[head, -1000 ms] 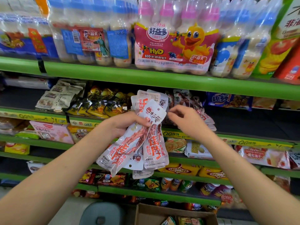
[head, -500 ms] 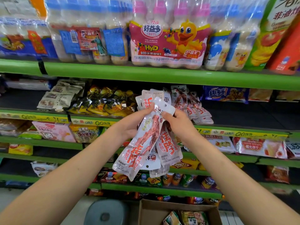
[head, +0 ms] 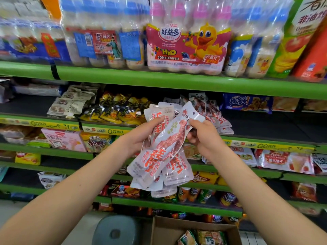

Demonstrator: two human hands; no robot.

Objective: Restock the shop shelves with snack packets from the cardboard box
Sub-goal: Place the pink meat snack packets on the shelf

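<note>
Left hand [head: 141, 134] grips a fan of white-and-red plastic snack packets [head: 159, 156]; right hand [head: 203, 137] pinches the front one, probably peeling it off for the green-edged shelf [head: 265, 144] beyond.

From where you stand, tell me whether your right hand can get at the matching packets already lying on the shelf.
Probably yes. The right hand pinches the front packet just in front of that shelf pile, with nothing between them, though it must release its packet first.

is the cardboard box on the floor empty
No, the cardboard box at the bottom of the head view has several colourful snack packets lying inside it.
</note>
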